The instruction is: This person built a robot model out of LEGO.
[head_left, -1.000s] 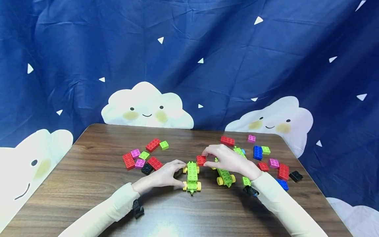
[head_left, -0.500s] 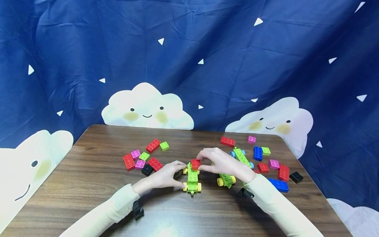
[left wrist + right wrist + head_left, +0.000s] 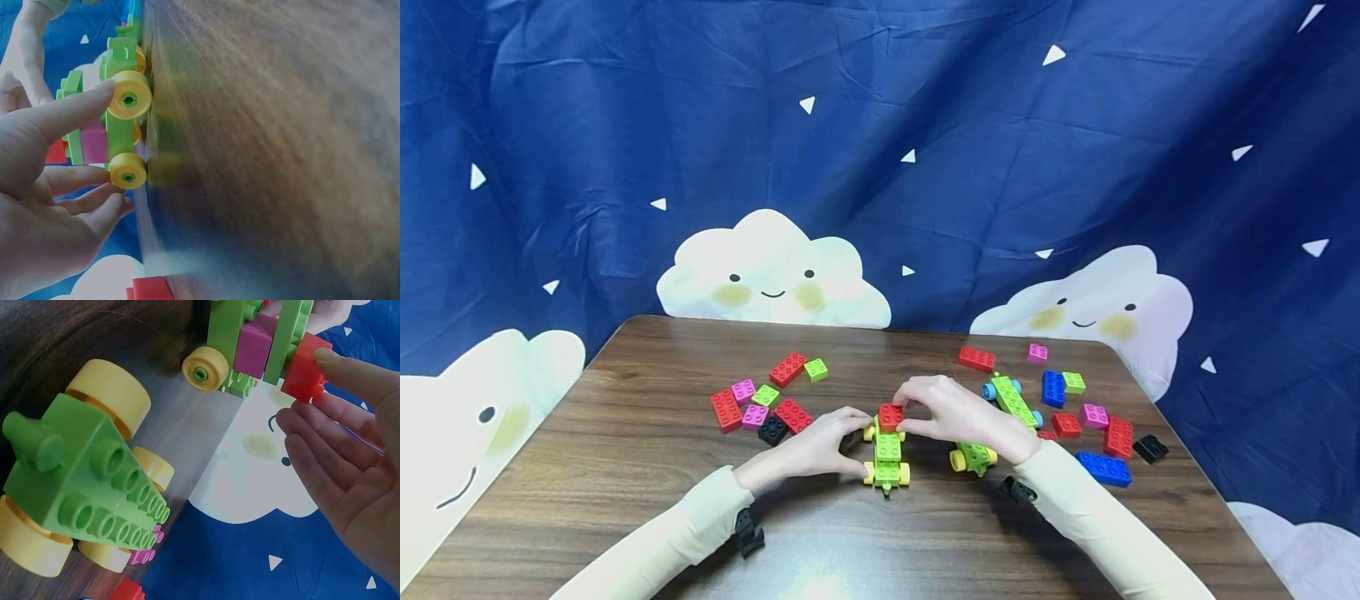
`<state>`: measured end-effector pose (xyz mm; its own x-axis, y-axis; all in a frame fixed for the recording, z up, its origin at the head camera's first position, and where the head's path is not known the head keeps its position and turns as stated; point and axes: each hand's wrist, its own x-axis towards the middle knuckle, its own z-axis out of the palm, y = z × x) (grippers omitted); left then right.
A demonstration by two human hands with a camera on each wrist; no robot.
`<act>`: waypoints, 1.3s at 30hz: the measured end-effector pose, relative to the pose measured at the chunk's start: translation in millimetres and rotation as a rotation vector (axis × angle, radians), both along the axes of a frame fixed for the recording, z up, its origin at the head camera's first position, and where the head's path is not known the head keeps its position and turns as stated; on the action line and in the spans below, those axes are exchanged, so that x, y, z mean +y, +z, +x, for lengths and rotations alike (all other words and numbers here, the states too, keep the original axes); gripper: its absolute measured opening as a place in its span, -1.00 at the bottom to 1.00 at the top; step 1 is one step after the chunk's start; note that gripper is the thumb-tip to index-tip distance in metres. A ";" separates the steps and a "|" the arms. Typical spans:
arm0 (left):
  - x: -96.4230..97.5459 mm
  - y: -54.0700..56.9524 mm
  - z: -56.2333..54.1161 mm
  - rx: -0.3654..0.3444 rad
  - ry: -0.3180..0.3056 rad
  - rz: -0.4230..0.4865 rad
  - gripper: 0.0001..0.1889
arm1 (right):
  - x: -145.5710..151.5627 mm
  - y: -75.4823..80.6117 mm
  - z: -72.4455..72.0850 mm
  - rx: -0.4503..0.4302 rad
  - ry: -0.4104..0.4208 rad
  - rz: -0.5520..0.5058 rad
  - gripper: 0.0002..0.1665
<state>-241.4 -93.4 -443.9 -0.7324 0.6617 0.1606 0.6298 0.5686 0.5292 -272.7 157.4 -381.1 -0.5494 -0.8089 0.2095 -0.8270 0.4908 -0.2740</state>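
Observation:
A toy car of green building bricks (image 3: 888, 447) with yellow wheels stands in the middle of the table. My left hand (image 3: 808, 450) grips it from the left. In the left wrist view, the thumb lies at one yellow wheel (image 3: 130, 95) and the fingers at another. A purple brick (image 3: 94, 142) sits between the car's green base and its green upper brick. My right hand (image 3: 955, 414) pinches a red brick (image 3: 891, 417) on the upper brick's far end. In the right wrist view, whether the red brick (image 3: 306, 367) is fully seated cannot be told.
Right of the car, a second green car base (image 3: 976, 457) with yellow wheels is partly hidden under my right hand. A green base with blue wheels (image 3: 1013, 398) lies behind it. Loose bricks lie at left, around a black brick (image 3: 772, 430), and at right, around a blue brick (image 3: 1105, 468).
My right hand has carried the red brick leftward from beside the car onto the far end of its upper brick. The left hand and the car have stayed in place.

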 end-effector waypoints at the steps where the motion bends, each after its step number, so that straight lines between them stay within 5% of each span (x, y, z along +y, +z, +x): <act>1: -0.1 -0.3 -0.1 0.000 0.001 -0.002 -0.22 | -0.4 -0.3 0.2 0.002 -0.002 0.002 -0.73; 39: 0.5 4.4 -0.1 -0.075 0.013 -0.019 -0.20 | -14.5 5.5 8.4 0.003 -0.019 0.008 -0.80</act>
